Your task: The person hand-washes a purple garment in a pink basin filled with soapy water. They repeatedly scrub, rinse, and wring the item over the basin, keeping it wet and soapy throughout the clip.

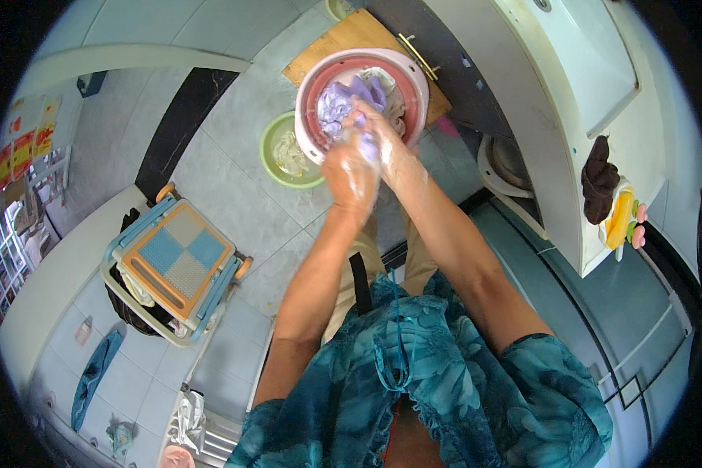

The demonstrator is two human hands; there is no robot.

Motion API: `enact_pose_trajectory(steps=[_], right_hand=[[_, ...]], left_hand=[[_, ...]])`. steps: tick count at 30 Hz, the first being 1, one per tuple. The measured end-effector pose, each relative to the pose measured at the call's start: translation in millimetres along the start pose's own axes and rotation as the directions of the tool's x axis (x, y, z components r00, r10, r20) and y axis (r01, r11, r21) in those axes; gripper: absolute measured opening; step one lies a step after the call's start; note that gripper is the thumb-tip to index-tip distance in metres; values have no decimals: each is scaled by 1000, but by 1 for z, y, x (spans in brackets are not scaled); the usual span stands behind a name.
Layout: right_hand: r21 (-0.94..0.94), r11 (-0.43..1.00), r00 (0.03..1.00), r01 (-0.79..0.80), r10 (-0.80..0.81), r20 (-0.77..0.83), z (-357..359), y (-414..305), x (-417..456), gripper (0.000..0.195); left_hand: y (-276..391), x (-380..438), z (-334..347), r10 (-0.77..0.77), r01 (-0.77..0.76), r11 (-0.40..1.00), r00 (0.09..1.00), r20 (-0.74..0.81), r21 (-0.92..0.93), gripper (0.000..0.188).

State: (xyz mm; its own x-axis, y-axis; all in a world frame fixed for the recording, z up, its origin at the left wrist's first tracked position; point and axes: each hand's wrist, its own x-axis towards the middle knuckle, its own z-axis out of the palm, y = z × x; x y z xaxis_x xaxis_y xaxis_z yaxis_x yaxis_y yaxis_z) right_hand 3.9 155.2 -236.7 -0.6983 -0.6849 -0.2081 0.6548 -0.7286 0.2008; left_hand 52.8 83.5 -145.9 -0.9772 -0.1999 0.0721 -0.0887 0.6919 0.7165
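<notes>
Wet purple cloth point(334, 106) is bunched in a pink basin point(419, 76) with a darker pink inner wall. Both hands grip part of it over the basin's near rim. My left hand point(351, 172) is a fist, blurred and streaked with white suds. Against it, my right hand point(380, 131) is closed around the same cloth, with lather on the wrist. White or grey fabric point(379, 77) lies behind the purple cloth inside the basin. The basin rests on a wooden board or low stool point(357, 35), whose supports are hidden.
A green basin point(264, 153) holding pale wet cloth stands on the tiled floor to the left. Nearer on that side is a folding cart point(175, 257). A dark cabinet point(444, 76) and a white sink counter point(608, 123) bound the right, with a dark brown cloth point(599, 180) on the counter.
</notes>
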Motion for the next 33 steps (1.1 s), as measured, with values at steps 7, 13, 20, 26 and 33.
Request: enact_pose_trajectory(steps=[7, 13, 20, 26, 33], right_hand=[[-52, 998, 908, -22, -2, -418, 34, 25, -20, 37], [10, 981, 889, 193, -170, -424, 81, 0, -31, 45], [-136, 983, 900, 126, -171, -401, 54, 23, -24, 30], [-388, 920, 847, -64, -156, -509, 49, 0, -19, 20], [-380, 924, 762, 39, -273, -587, 42, 48, -7, 24]], left_hand=[[-35, 60, -11, -342, 320, 926, 935, 92, 200, 40], [-60, 38, -36, -451, 635, 216, 739, 501, -742, 50], [-21, 17, -49, -141, 327, 793, 919, 368, -514, 14], [4, -15, -21, 184, -183, 983, 961, 207, -24, 22], [-68, 46, 2, -248, 245, 960, 969, 10, 134, 33]])
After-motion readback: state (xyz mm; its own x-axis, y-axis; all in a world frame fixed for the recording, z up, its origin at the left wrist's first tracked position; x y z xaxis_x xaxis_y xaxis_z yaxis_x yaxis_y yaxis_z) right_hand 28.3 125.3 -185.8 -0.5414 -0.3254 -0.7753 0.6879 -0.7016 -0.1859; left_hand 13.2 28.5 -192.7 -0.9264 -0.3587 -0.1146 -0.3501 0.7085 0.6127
